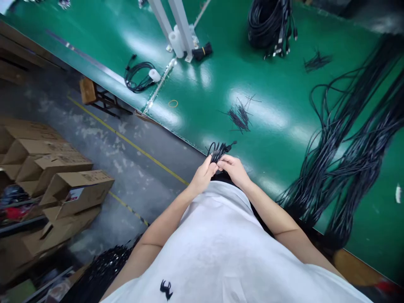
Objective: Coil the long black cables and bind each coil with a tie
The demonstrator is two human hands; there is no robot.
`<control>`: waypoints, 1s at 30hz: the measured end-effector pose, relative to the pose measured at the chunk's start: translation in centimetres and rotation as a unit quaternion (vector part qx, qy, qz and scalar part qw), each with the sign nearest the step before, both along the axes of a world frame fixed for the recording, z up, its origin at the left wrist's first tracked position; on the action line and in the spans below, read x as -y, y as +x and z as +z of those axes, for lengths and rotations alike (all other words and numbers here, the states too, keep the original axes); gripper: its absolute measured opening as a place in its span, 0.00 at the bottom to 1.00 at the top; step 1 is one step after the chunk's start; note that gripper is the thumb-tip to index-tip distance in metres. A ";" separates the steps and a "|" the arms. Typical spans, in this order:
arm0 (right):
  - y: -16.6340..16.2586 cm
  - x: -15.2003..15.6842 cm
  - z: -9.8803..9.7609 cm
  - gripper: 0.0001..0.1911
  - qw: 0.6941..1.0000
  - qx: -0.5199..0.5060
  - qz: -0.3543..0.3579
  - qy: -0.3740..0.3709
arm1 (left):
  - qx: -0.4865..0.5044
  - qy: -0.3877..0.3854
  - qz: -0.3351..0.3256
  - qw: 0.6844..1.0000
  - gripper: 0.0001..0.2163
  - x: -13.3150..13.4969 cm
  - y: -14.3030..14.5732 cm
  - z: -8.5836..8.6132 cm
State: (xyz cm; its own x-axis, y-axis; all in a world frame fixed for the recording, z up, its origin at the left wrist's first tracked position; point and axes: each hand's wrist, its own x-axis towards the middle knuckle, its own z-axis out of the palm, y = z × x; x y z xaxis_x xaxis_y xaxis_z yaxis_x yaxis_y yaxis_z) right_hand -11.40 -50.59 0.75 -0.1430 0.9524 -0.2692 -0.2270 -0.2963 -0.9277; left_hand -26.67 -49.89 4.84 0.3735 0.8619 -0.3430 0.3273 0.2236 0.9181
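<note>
A coiled black cable (217, 152) is held between my two hands at the table's front edge, its connector ends pointing up and to the right. My left hand (204, 173) grips the coil from the left with its fingers closed. From the right, my right hand (232, 169) pinches at the same coil near the thumb of the other hand. Whether a thin tie sits between the fingertips is too small to make out. Just beyond the hands, a small pile of short black ties (240, 115) lies on the green table (195, 101).
Long black cables (341, 168) spread over the table's right side. At the back are a large cable bundle (269, 25) and more ties (317, 62). A looped cable (139, 78), a rubber band (173, 103) and a metal post (183, 25) stand leftward. Cardboard boxes (78, 189) line the floor.
</note>
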 end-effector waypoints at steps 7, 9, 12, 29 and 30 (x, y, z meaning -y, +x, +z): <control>-0.4 -0.3 2.5 0.14 0.763 0.488 0.095 0.412 | -0.139 0.157 -0.011 0.978 0.15 0.2 -1.8 0.4; -0.5 -1.1 3.3 0.15 0.649 0.541 0.154 0.512 | -0.144 0.159 -0.025 0.976 0.16 0.1 -2.1 0.3; -0.8 -2.3 4.5 0.16 0.545 0.587 0.258 0.540 | -0.084 0.051 -0.034 0.995 0.12 -0.6 -2.8 0.0; -2.0 -3.3 7.1 0.17 0.347 0.690 0.399 0.494 | 0.129 -0.163 -0.030 0.978 0.14 -2.9 -1.5 -0.9; -2.2 -3.6 7.3 0.16 0.366 0.702 0.404 0.458 | 0.145 -0.162 -0.017 0.976 0.11 -3.0 -1.2 -1.0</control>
State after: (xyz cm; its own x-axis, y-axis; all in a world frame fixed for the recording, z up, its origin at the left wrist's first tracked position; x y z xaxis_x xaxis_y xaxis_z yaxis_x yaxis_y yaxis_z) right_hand -13.58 -46.95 8.00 -0.8107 0.5344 -0.2392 0.4824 0.8412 0.2444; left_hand -27.91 -46.90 3.86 0.5216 0.7113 -0.4712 0.0762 0.5113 0.8560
